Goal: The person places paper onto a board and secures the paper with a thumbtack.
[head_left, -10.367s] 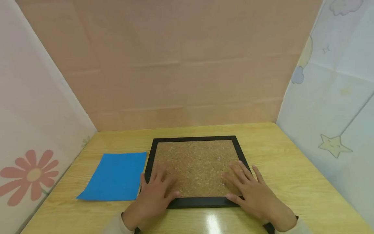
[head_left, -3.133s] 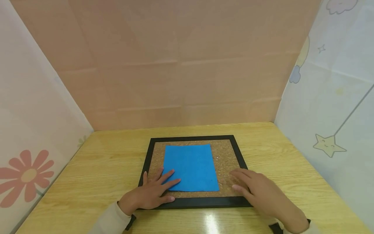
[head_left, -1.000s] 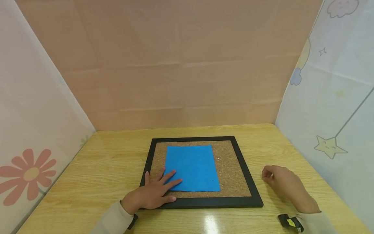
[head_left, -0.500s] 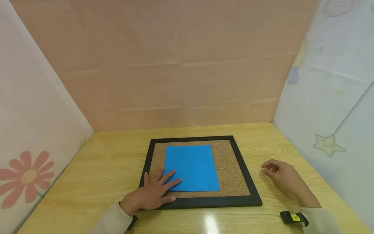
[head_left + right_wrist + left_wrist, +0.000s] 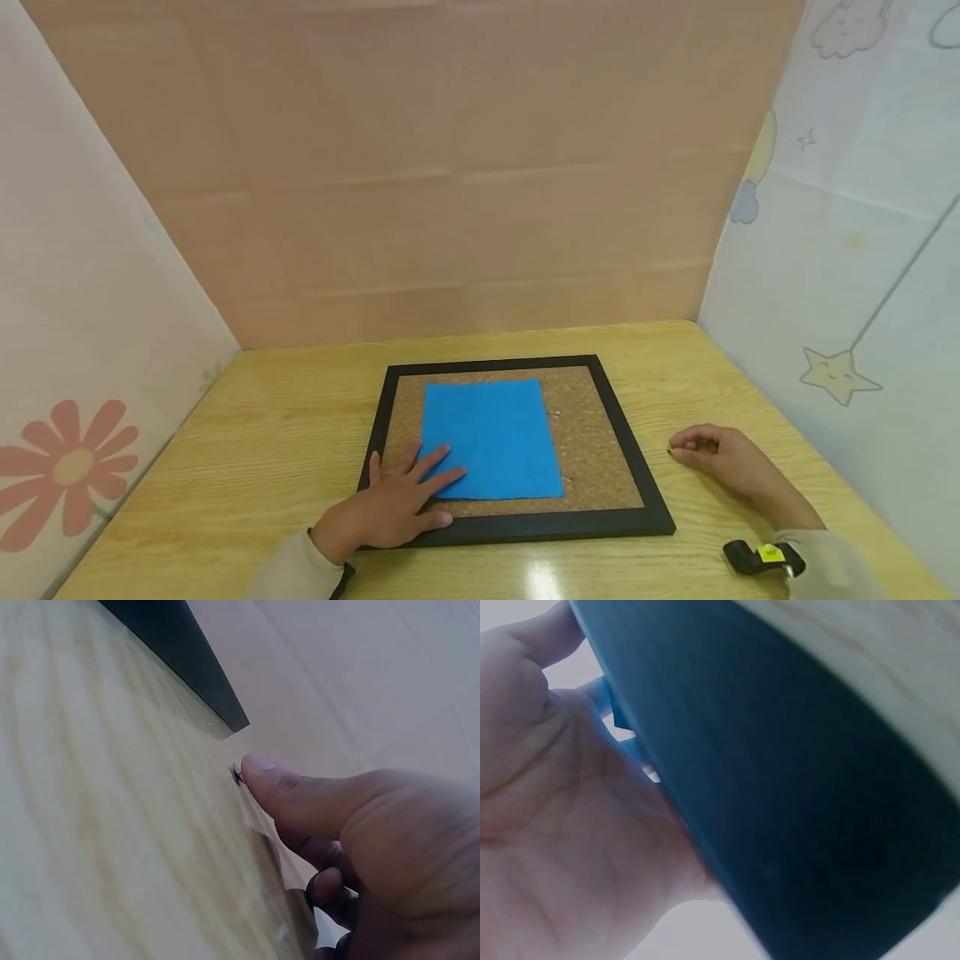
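A blue sheet of paper [image 5: 495, 433] lies flat on a black-framed cork board [image 5: 600, 450]. My left hand [image 5: 390, 504] rests with spread fingers over the board's lower left corner, its fingertips on the paper's lower left part. In the left wrist view, the black frame [image 5: 765, 765] hides part of that palm. Right of the board, low over the table, my right hand [image 5: 727, 458] pinches a small shiny thumbtack [image 5: 236, 775] at the tip of its thumb. The thumbtack is tiny in the head view, and the fingers partly hide it.
The board lies on a wood-grain table [image 5: 300, 417]. A plain tan backdrop [image 5: 450, 208] closes off the back, with patterned side panels left and right. Small whitish specks show on the cork right of the paper.
The blue paper went from the table at left onto the cork. My right hand left the board for the table at right and now pinches the thumbtack. The left hand stays on the paper.
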`<state>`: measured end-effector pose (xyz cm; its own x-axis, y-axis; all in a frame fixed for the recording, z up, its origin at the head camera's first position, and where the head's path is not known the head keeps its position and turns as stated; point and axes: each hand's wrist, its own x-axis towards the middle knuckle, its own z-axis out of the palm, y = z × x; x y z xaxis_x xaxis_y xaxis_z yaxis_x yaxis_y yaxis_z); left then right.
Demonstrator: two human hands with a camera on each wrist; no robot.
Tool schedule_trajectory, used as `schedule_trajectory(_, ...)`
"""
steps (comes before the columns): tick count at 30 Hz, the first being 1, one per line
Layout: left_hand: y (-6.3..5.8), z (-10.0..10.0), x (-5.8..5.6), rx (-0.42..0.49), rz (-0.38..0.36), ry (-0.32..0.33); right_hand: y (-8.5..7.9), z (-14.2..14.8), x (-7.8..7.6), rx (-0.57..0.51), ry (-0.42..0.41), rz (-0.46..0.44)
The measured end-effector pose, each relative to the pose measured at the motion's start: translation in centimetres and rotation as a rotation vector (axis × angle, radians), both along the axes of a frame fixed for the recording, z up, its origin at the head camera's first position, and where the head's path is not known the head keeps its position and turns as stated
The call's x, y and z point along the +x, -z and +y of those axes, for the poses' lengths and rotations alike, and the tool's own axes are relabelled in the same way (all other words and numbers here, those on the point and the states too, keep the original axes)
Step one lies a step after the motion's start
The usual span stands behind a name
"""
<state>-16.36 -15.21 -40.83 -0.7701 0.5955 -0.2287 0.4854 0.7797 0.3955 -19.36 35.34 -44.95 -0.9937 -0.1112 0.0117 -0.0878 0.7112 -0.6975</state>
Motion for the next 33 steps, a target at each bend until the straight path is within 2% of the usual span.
schedule_trajectory(9, 0.02, 0.03, 0.14, -0.001, -0.004, -0.001, 0.26, -0.2, 0.28, 0.036, -0.003, 0.026)
schedule_trajectory(18, -0.03, 0.05, -0.09, -0.011, -0.007, -0.011, -0.4, -0.5, 0.28, 0.114, 0.002, 0.054)
schedule_trajectory(27, -0.23, 0.25, -0.08, -0.023, 0.003, -0.014, -0.64, -0.57, 0.22, 0.162, 0.031, 0.007)
schedule_trajectory(33, -0.15, 0.24, 0.05, -0.022, -0.005, -0.023, -0.57, -0.71, 0.08, 0.158, 0.049, 0.017)
